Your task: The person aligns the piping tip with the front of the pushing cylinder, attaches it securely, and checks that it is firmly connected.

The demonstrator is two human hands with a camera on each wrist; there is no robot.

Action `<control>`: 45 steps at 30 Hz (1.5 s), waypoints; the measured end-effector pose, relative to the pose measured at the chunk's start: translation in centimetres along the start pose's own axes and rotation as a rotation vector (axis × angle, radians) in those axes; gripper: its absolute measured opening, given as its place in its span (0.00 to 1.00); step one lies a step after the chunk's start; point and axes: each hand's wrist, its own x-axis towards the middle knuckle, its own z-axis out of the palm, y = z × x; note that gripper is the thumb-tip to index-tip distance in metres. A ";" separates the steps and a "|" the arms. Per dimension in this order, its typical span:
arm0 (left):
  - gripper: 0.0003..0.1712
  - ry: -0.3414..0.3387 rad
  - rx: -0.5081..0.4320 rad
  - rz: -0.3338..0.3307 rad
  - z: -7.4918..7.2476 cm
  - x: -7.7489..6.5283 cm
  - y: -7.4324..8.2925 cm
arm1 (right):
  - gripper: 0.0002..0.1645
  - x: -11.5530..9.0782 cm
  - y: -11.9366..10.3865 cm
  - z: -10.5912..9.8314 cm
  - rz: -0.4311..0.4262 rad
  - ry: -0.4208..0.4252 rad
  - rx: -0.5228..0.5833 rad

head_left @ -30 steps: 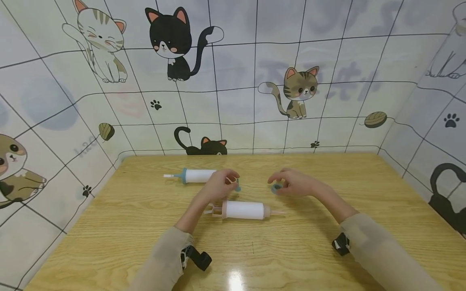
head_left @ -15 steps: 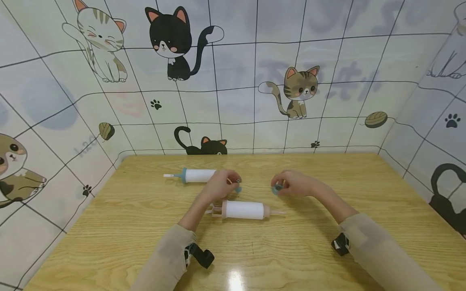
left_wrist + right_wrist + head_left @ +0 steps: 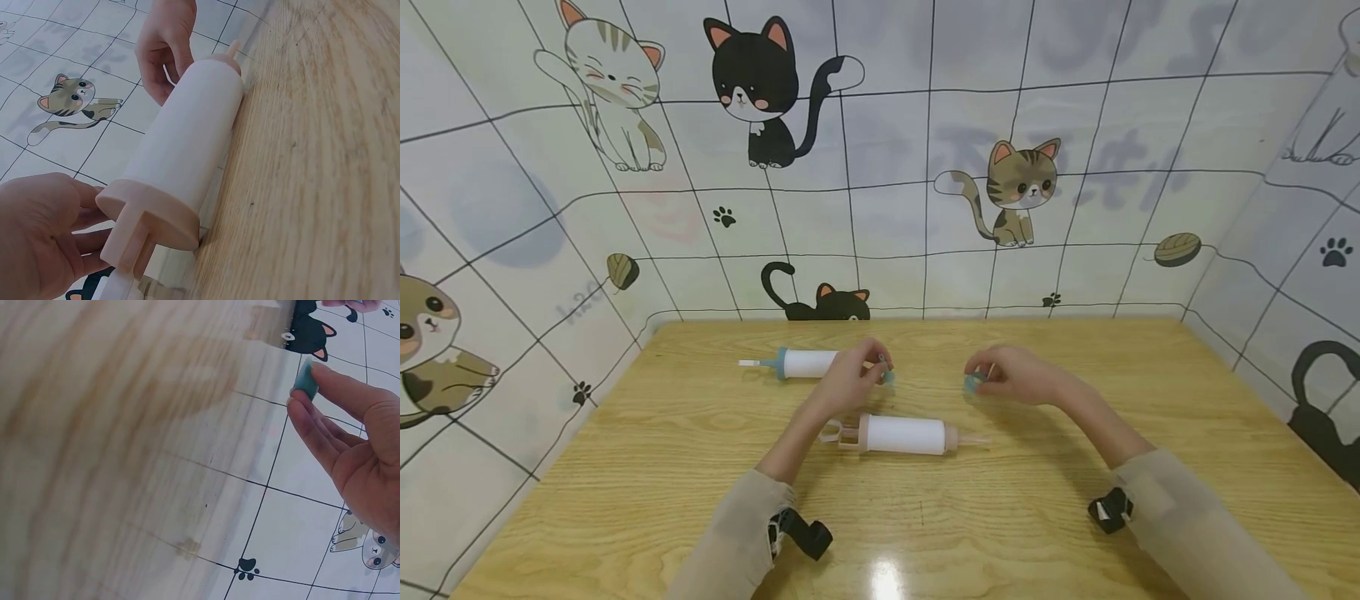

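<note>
While the left hand (image 3: 850,377) pinches one small blue part (image 3: 887,377) between thumb and fingers, the right hand (image 3: 1018,375) pinches one small blue-green piece (image 3: 306,381) between thumb and fingertips, clearest in the right wrist view. Count: two hands, both grasping, well apart over the table (image 3: 1000,533). Cannot tell whether the left hand's part is loose or belongs to the syringe beside it, since the hand covers the join. Syringe-shaped items with white barrels: two, both lying lengthwise across the table. The blue-ended syringe (image 3: 808,364) is farther from the person, its tip pointing left and its rear hidden behind the left hand; the pink-ended syringe (image 3: 905,435) lies nearer, tip pointing right, its handle below the left hand in the head view. Contact between the left hand and the pink-ended one: not readable. Beige sleeves (image 3: 730,533): two. Black wrist devices (image 3: 805,533): two, one per arm. A printed backdrop (image 3: 895,217) stands behind the table; in the head view it bears two yarn balls (image 3: 1177,250) and four paw prints (image 3: 724,217).
</note>
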 end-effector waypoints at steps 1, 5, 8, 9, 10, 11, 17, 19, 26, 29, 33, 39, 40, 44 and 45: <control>0.04 0.000 -0.009 0.006 0.0 0.0 0.0 | 0.16 0.0 -0.1 0.0 -0.002 0.008 0.001; 0.05 0.002 -0.023 0.032 -0.2 -0.1 0.0 | 0.16 -0.2 -0.4 -0.2 -0.007 0.030 0.026; 0.06 0.004 -0.015 0.061 -0.3 -0.2 0.2 | 0.17 -0.4 -0.6 -0.2 -0.016 0.052 0.044; 0.07 0.006 -0.012 0.072 -0.3 -0.3 0.3 | 0.17 -0.4 -0.7 -0.2 -0.016 0.065 0.047; 0.07 0.007 -0.008 0.079 -0.4 -0.3 0.4 | 0.17 -0.5 -0.8 -0.2 -0.015 0.078 0.055; 0.08 0.010 -0.003 0.091 -0.4 -0.4 0.5 | 0.17 -0.6 -0.9 -0.2 -0.014 0.089 0.060; 0.08 0.030 0.022 0.168 -0.5 -0.8 0.8 | 0.17 -1.1 -1.9 -0.1 -0.032 0.153 0.093; 0.08 0.031 0.038 0.184 -0.6 -0.9 1.0 | 0.17 -1.2 -2.4 0.0 -0.042 0.180 0.113; 0.11 0.012 0.079 0.210 -0.9 -2.1 2.1 | 0.17 -1.5 -4.2 0.1 -0.091 0.260 0.212; 0.11 -0.010 0.058 0.216 -1.0 -2.6 2.5 | 0.17 -1.6 -4.9 0.2 -0.122 0.278 0.227; 0.11 -0.036 0.040 0.230 -1.1 -3.2 3.1 | 0.17 -1.5 -5.9 0.3 -0.203 0.297 0.256; 0.06 -0.045 0.005 0.270 -0.9 -3.5 4.1 | 0.17 -1.6 -6.9 0.7 -0.266 0.311 0.303; 0.05 -0.044 -0.006 0.278 -0.9 -3.5 4.2 | 0.17 -1.6 -7.0 0.8 -0.271 0.314 0.302; 0.04 -0.040 -0.018 0.300 -0.8 -3.6 4.6 | 0.17 -1.5 -7.4 1.1 -0.303 0.337 0.294; 0.03 -0.040 -0.018 0.303 -0.8 -3.6 4.6 | 0.17 -1.5 -7.4 1.2 -0.313 0.343 0.293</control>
